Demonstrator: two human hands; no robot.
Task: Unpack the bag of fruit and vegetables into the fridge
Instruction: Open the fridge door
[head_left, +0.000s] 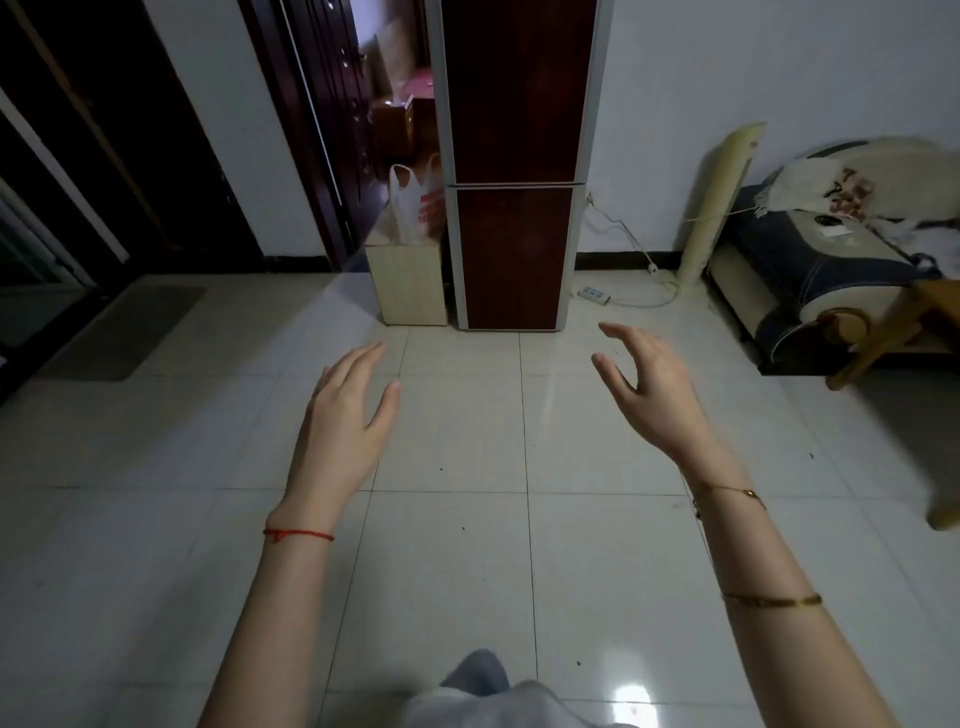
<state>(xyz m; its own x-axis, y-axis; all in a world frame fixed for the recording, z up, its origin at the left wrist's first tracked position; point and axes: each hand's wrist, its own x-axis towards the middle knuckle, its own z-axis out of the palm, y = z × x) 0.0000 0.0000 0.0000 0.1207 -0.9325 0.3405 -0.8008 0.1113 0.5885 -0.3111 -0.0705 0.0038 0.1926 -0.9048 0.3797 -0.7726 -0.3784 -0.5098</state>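
A tall fridge (517, 156) with dark red doors and a silver frame stands against the far wall, both doors closed. To its left, a white plastic bag (415, 208) with red print stands upright on a small pale wooden cabinet (410, 286); its contents are hidden. My left hand (345, 421) and my right hand (652, 387) are held out over the tiled floor, well short of the fridge and bag. Both hands hold nothing and their fingers are spread.
An open doorway with a dark door (332, 130) lies left of the cabinet. A power strip (595, 294) and cables lie on the floor right of the fridge. A sofa (831, 270) with blankets and a wooden stool (904, 332) stand at the right.
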